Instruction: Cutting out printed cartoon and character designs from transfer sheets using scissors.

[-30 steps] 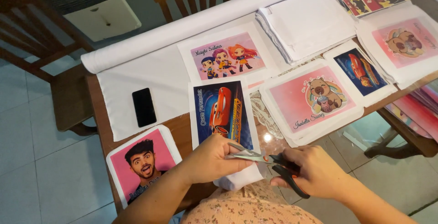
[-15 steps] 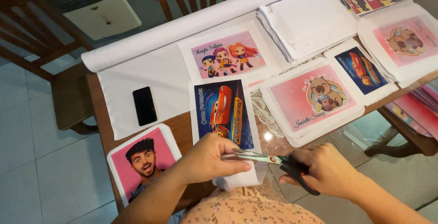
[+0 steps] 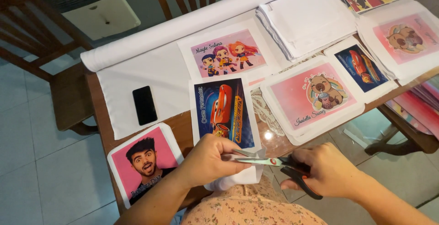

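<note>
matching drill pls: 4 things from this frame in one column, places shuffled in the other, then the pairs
1. scissors
2. black phone
3. roll of white fabric
4. red car print

A. lying on the white cloth, left side
B. along the table's far edge
C. in the right hand
D. near edge pinched by the left hand

Pairs: 1-C, 2-A, 3-B, 4-D

phone (image 3: 144, 104) left of car print (image 3: 224, 111) — on table (image 3: 105, 129)

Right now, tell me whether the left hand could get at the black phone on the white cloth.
Probably yes. The left hand is pinching the white fabric that the scissors cut, so it would have to let go first. Between it and the phone lies only flat cloth, nothing standing in the way.
</note>
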